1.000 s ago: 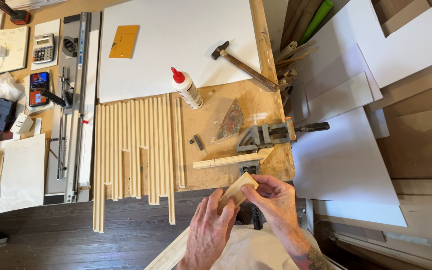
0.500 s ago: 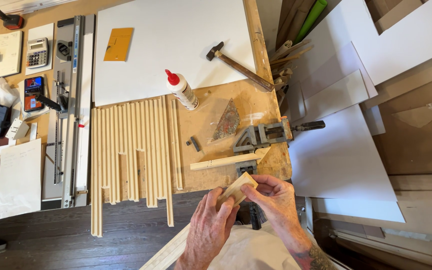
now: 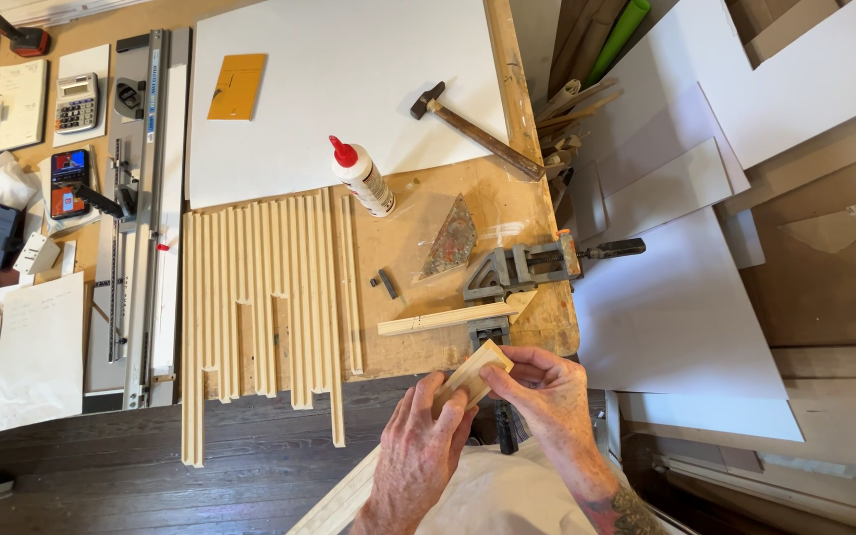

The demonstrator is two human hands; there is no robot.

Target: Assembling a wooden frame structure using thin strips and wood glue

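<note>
A long pale wooden moulding strip (image 3: pixel 473 374) runs from the lower left up to the workbench's near edge. My left hand (image 3: pixel 418 451) grips it from below, just behind its cut end. The fingers of my right hand (image 3: pixel 544 396) pinch that angled end from the right. Directly beyond the hands, a grey metal corner clamp (image 3: pixel 517 269) sits on the bench with a short wooden strip (image 3: pixel 445 319) lying by it.
Several long moulding strips (image 3: pixel 265 292) lie side by side on the bench, some overhanging its edge. A glue bottle with a red cap (image 3: pixel 362 176), a hammer (image 3: pixel 476 129), a white board (image 3: pixel 344 89) and a cutting rail (image 3: pixel 146 208) lie beyond. White panels (image 3: pixel 676 317) lean at the right.
The view has drifted slightly, so the bench sits a little higher and further left. Both hands stay on the strip's end, with the right fingers shifting only slightly.
</note>
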